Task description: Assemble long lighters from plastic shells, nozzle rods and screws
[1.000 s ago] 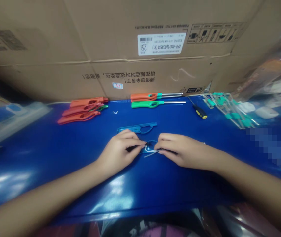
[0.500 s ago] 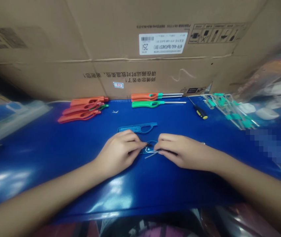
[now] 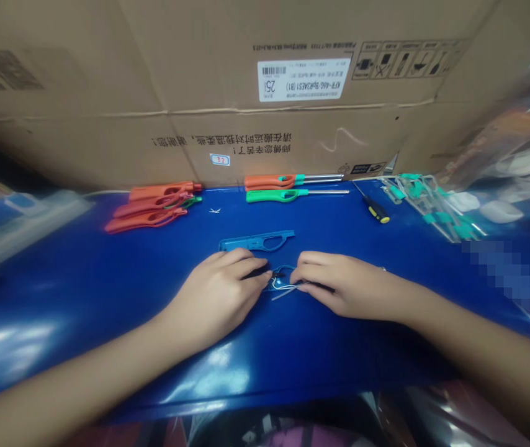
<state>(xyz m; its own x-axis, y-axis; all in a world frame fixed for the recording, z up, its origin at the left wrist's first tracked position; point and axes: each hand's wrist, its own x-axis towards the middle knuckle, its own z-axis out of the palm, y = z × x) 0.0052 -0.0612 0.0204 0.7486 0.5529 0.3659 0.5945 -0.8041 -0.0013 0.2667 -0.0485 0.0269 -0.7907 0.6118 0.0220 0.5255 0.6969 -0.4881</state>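
A blue lighter casing half [image 3: 285,268] lies between my hands, mostly hidden by them. A small black part [image 3: 278,274] and thin white wires [image 3: 283,286] show in it, with a thin grey rod [image 3: 284,293] slanting below. My left hand [image 3: 223,292] is closed over the casing's left part, its thumb and fingertips against the black part. My right hand [image 3: 339,282] pinches the casing's right end, where the wires run under its fingers. Just beyond my left hand lies a second blue casing half [image 3: 260,241], its hollow side up.
At the back left lie several red-orange lighter casings [image 3: 151,208]. Orange lighters [image 3: 269,182] and a green lighter [image 3: 269,195] with metal tubes lie by the cardboard box [image 3: 200,74]. Rightward are a screwdriver [image 3: 375,210], teal-ended metal tubes [image 3: 437,208] and small white wire pieces [image 3: 215,210] leftward.
My left hand's fingers have shifted slightly left and loosened a little, showing more of the black part. My right hand stays at the casing. The camera view has moved slightly.
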